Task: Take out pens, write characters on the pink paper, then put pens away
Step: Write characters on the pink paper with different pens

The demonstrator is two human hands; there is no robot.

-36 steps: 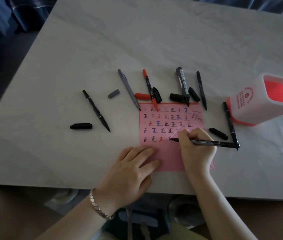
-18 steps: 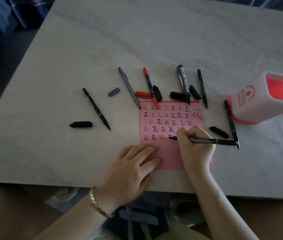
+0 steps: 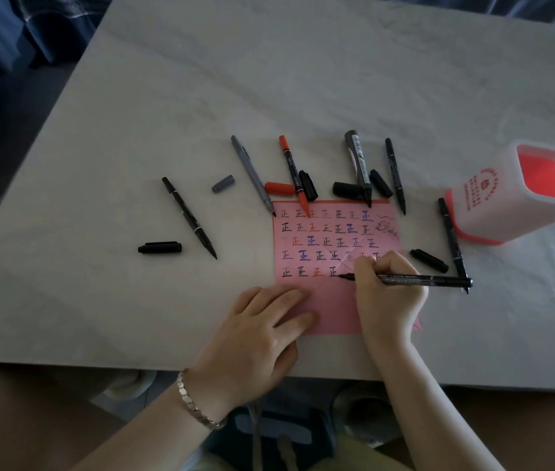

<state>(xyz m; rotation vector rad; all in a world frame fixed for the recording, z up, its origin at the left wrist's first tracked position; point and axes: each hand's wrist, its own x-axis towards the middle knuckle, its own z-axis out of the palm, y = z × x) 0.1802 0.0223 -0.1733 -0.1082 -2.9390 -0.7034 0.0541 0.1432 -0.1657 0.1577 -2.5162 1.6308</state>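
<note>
Paper [image 3: 337, 307] lies flat near the front edge of the table [image 3: 269, 79], square to the person, with four full rows of characters and a fifth row begun. Off to its right, well apart, stands the pen holder [image 3: 493, 205], tipped so its mouth faces the camera; I can see no pens in it. The left hand [image 3: 255, 338] rests on the paper's lower left corner, fingers straight and spread, pressing it down and gripping nothing. The right hand [image 3: 388, 300] sits on the paper's right side, fingers curled round a black pen [image 3: 422, 279]. That pen runs almost level across the view, its tip pointing left and touching the paper just after the fourth character of the fifth row. Its back end reaches past the paper's right edge and meets the lower end of a loose black pen [image 3: 452, 243]. As I judge it, the next character belongs to the right of the tip, where the writing hand now covers the row, so that hand must shift rightward along the line. A black cap [image 3: 429, 261] lies just beyond its knuckles.
</note>
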